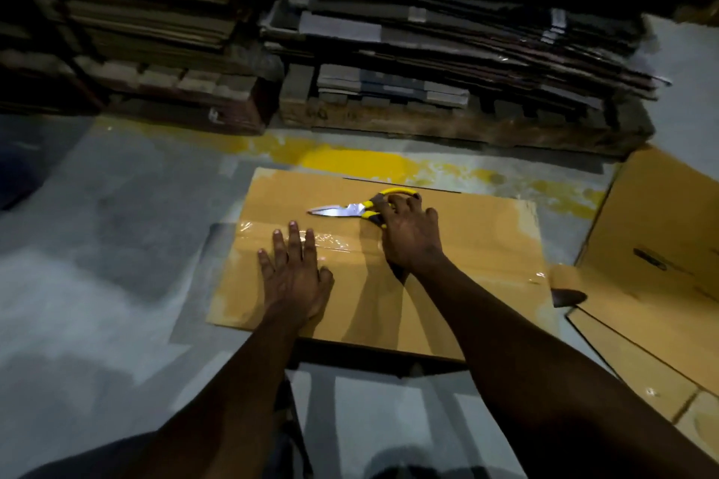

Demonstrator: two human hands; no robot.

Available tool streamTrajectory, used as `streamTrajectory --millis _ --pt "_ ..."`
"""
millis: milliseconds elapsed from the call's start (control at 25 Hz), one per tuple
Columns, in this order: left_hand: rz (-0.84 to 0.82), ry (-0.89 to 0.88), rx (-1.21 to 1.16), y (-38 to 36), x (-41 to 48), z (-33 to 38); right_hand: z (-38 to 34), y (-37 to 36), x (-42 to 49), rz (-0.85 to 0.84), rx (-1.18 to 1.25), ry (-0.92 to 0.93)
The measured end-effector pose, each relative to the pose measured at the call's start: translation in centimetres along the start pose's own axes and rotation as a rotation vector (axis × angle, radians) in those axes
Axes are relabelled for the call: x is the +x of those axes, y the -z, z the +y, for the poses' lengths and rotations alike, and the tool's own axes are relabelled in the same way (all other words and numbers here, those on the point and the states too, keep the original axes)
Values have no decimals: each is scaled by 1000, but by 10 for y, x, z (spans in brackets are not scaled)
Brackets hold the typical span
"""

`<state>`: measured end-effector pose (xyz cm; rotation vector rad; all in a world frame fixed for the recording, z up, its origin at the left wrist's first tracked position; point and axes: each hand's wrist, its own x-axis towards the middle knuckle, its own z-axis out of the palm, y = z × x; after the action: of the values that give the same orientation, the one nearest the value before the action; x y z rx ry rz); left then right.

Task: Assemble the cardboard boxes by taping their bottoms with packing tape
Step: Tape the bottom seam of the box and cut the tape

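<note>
- Cardboard box (467, 229): lies bottom-up on the floor in front of the person, its flaps closed to a centre seam.
- Tape strip (338, 241): clear, laid along the seam; wrinkled and shiny under the left fingers. It appears to run right to the tape roll (564, 276) at the box's right edge, so it is probably uncut.
- Left hand (293, 276): flat, fingers straight, pressing on the strip. Advice: rub outward along the seam to flatten the wrinkles.
- Right hand (408, 233): fingers curled over the yellow handles of the scissors (338, 210), which lie on the far flap with blades pointing left.
- Next move, judged: keep the strip taut, cut close to the roll, then fold the tail down the box's side.
- Second box (657, 222): just beside, right.
- Flattened cartons (447, 43): stacked on pallets behind.
</note>
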<state>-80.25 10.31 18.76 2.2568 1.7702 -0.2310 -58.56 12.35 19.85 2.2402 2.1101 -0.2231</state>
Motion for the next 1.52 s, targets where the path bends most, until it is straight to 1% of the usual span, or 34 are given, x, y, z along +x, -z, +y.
streamTrajectory --millis 40,120,240,320,400,440,520,600,720,840,920,1000,1040,1120,1200,1240,1320,1400,1440,1520 --pt "-7 -3 -9 -1 -1 11 8 3 -6 7 0 -30" --pt "-19 -117 28 -5 -4 41 30 10 -26 29 37 -132" --pt "-57 -298 113 -3 -6 110 83 7 -79 101 158 -396" --pt "-69 -478 179 0 -3 161 123 -3 -124 182 261 -572" --pt "-30 -697 235 3 4 221 166 -17 -166 241 402 -745" --pt "-13 -779 254 4 11 252 187 -26 -181 260 506 -830" --pt "-21 -867 287 5 29 309 224 -46 -198 289 749 -966" --pt "-43 -904 383 8 49 349 249 -64 -205 335 943 -1013" --pt "-53 -953 513 16 77 372 269 -77 -207 334 1076 -1111" --pt "-86 -1020 550 19 89 374 275 -90 -191 286 1068 -1092" --pt "-92 -1080 582 19 94 377 274 -98 -173 232 1011 -1053" --pt "-147 -1137 613 16 97 388 273 -104 -161 194 977 -1036" --pt "-207 -1125 613 14 98 396 273 -105 -158 191 964 -1036" --pt "-371 -974 564 11 101 413 274 -106 -157 203 842 -1004" --pt "-497 -801 491 7 104 425 281 -107 -161 283 689 -977" --pt "-529 -768 480 4 106 427 287 -107 -164 345 650 -987" --pt "-658 -686 406 1 108 429 300 -104 -168 442 671 -1046" --pt "-858 -557 185 0 109 437 310 -100 -171 494 729 -1093" --pt "-927 -510 97 1 109 441 312 -100 -172 500 735 -1094" --pt "-975 -459 1 2 107 447 314 -100 -173 491 735 -1069"
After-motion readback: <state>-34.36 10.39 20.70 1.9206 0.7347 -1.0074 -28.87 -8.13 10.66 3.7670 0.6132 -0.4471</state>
